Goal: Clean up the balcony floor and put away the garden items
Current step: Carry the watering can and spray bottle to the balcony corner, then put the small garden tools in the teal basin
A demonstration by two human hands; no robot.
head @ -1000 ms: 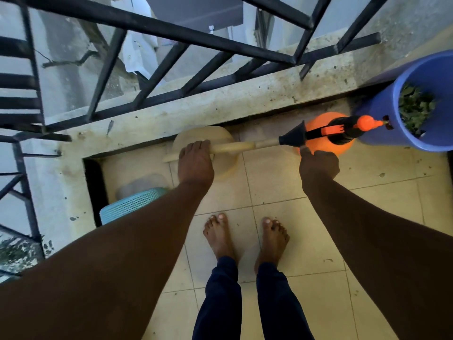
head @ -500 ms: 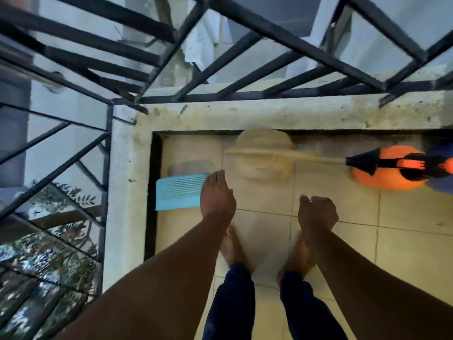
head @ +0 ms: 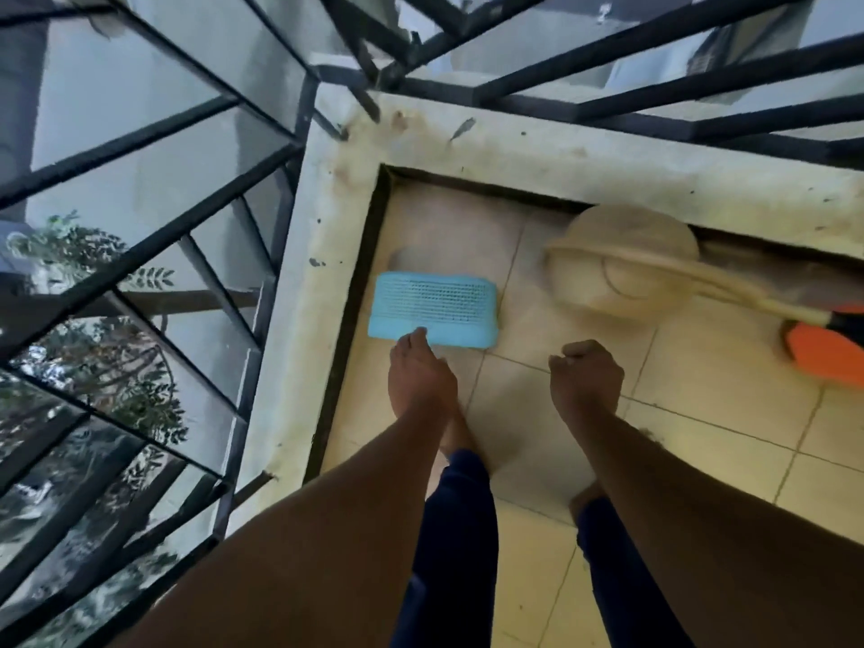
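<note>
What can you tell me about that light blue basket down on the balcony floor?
The light blue basket looks like plastic, with a fine perforated mesh wall and a thicker solid rim along its near edge. It is rectangular with rounded corners and lies on the tiled floor in the corner, close to the concrete curb. Whether it is tipped on its side is unclear. The left hand reaches to its near rim, fingers at the edge; contact cannot be confirmed.

Perforated blue plastic basket [head: 435, 310] on smooth, slightly glossy floor tiles [head: 710, 404].
</note>
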